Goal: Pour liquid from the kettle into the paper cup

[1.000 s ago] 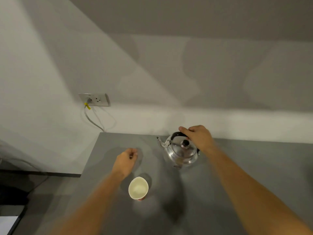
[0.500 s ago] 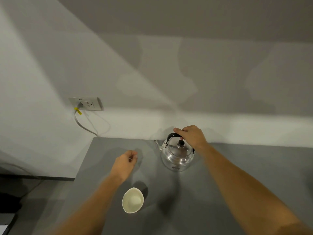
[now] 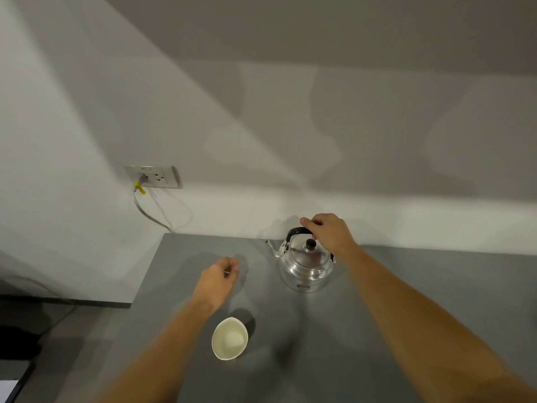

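Observation:
A shiny metal kettle [image 3: 305, 267] with a black knob and black handle stands upright on the grey table [image 3: 436, 286], its spout pointing left. My right hand [image 3: 329, 234] is closed around the handle on top. A white paper cup [image 3: 229, 338] stands upright nearer to me, left of the kettle, and looks empty. My left hand [image 3: 216, 279] hovers loosely curled over the table just beyond the cup, holding nothing and apart from both cup and kettle.
The table's left edge [image 3: 148, 274] runs close to my left hand, with dark floor beyond. A wall socket [image 3: 154, 177] with a grey cable [image 3: 145, 210] sits on the white wall behind the table.
The view has shifted, so the kettle and cup appear lower and more to the left. My right hand stays on the kettle handle; my left hand stays curled near the cup.

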### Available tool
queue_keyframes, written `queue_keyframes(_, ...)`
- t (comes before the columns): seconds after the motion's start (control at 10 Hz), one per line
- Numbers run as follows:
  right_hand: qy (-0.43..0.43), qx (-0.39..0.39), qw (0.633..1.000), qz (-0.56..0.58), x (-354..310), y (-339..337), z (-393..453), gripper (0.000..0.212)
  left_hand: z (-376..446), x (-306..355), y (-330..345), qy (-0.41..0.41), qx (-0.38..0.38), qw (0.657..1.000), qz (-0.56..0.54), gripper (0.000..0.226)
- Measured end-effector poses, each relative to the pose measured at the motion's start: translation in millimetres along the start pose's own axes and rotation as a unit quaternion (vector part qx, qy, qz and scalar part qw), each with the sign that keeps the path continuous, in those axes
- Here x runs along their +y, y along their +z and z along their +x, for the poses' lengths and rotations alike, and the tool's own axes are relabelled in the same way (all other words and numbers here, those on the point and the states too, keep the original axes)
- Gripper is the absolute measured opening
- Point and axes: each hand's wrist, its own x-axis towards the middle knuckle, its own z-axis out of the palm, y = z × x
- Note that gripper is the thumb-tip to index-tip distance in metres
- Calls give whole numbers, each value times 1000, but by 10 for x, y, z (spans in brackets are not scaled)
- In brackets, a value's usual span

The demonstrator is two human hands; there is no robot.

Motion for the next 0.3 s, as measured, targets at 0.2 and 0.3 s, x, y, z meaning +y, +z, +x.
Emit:
queue_keyframes(0.2, -57, 57, 987, -138, -154, -119, -206, 40, -159, 163, -136, 32, 11, 999, -1, 28)
queue_keyframes(0.3, -76, 66, 983, -156, -351, -174, -392, 41, -287, 324, -272, 64, 33, 997, 2, 27)
